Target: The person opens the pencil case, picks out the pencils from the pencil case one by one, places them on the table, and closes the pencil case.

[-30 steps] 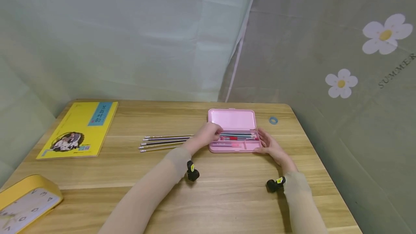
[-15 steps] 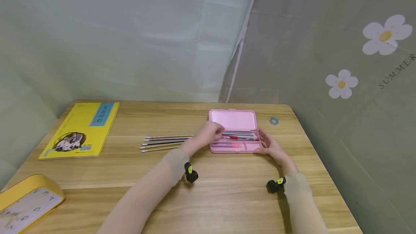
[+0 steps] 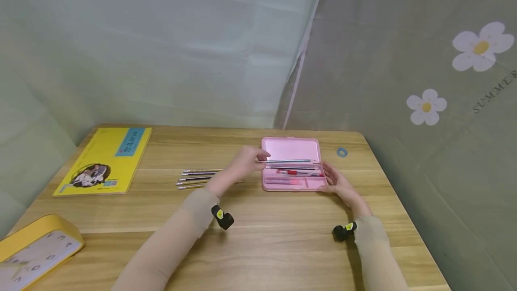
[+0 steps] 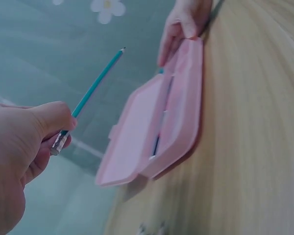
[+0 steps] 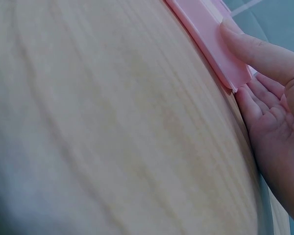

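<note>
My left hand (image 3: 245,163) pinches a teal pencil (image 3: 288,161) near its eraser end, lifted above the pencil case. In the left wrist view the pencil (image 4: 95,89) slants up with its sharpened tip away from the hand. The pink pencil case (image 3: 290,148) lies with its lid folded back. Inside are a dark pencil (image 3: 296,168), a red-and-clear pen (image 3: 287,172) and a pinkish translucent pen (image 3: 278,182). At the case's right end, my right hand (image 3: 340,186) holds it, thumb on the front side (image 5: 245,49) and fingers round the end.
Several pencils (image 3: 198,178) lie side by side left of the case, partly behind the left forearm. A blue ring (image 3: 342,152) sits at the back right. A yellow book (image 3: 105,160) lies at the far left, and a yellow clock (image 3: 44,246) stands at the front left.
My left hand has lifted the teal pencil out of the case and drawn it up and to the left. The right hand stays at the case's end.
</note>
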Motion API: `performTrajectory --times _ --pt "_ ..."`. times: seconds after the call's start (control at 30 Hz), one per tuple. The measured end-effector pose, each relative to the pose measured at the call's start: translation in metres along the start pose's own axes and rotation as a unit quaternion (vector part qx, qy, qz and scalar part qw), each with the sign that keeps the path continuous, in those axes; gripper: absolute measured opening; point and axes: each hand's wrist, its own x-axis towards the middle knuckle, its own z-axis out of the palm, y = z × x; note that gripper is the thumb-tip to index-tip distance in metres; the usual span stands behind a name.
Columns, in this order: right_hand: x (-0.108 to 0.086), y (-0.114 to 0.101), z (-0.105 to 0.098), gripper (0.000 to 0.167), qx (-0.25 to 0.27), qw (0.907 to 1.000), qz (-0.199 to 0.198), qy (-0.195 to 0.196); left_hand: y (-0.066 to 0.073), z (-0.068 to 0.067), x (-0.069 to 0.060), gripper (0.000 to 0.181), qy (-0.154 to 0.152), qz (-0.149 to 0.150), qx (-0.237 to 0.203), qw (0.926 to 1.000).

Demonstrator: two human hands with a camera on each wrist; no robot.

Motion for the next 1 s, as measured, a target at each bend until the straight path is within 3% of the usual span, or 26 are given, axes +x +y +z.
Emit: performTrajectory --times 0.27,0.53,0.77,1.0 --pt "0.000 0.000 0.000 0.097 -0.002 1.0000 -0.005 0.000 -0.008 -0.036 -0.023 0.022 0.062 0.018 -0.004 0.9979" --pt "0.000 0.001 -0.001 0.096 -0.003 0.9999 -0.011 -0.002 -0.028 -0.063 -0.054 0.021 0.109 0.024 -0.009 0.9938" --pt "-0.001 0.001 -0.001 0.097 -0.004 1.0000 -0.003 0.000 -0.046 -0.079 -0.083 0.021 0.124 -0.017 -0.008 0.9921" --pt "0.000 0.001 0.000 0.097 0.005 1.0000 -0.005 -0.003 -0.062 -0.089 -0.113 0.019 0.111 -0.043 -0.002 0.9929"
